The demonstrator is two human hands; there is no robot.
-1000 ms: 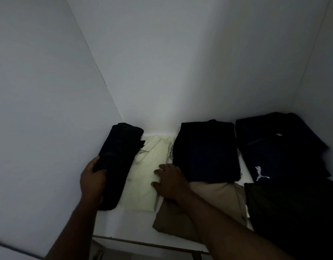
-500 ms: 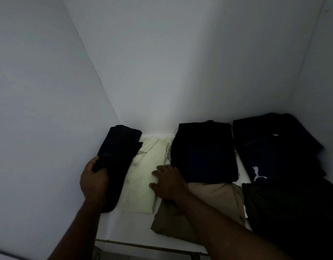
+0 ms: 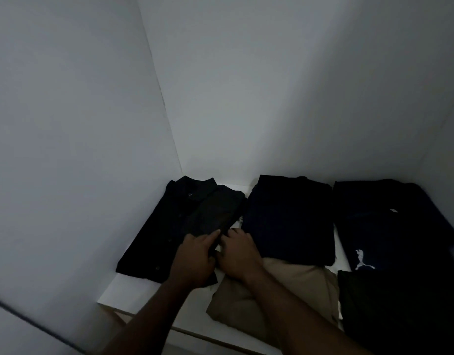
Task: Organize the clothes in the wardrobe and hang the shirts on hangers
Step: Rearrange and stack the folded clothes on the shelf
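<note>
A dark button-up shirt (image 3: pixel 159 234) lies flat at the shelf's left corner. One part of it (image 3: pixel 215 213) is folded back on top. My left hand (image 3: pixel 195 260) grips the near end of that folded part, thumb on top. My right hand (image 3: pixel 237 254) lies beside it on a tan folded garment (image 3: pixel 292 283), its bent fingers pinching the fold's right edge. The fingertips of both hands are partly hidden in the dark cloth. A navy folded garment (image 3: pixel 289 221) sits just right of my hands.
A navy garment with a white logo (image 3: pixel 389 226) and a black folded garment (image 3: pixel 400 311) fill the shelf's right side. White wardrobe walls (image 3: pixel 67 149) close in on the left, back and right. The white shelf's front edge (image 3: pixel 133 298) shows below the dark shirt.
The dark garment my left hand held against the left wall now lies spread over the pale green shirt, which is hidden. Both hands have come together at its folded part.
</note>
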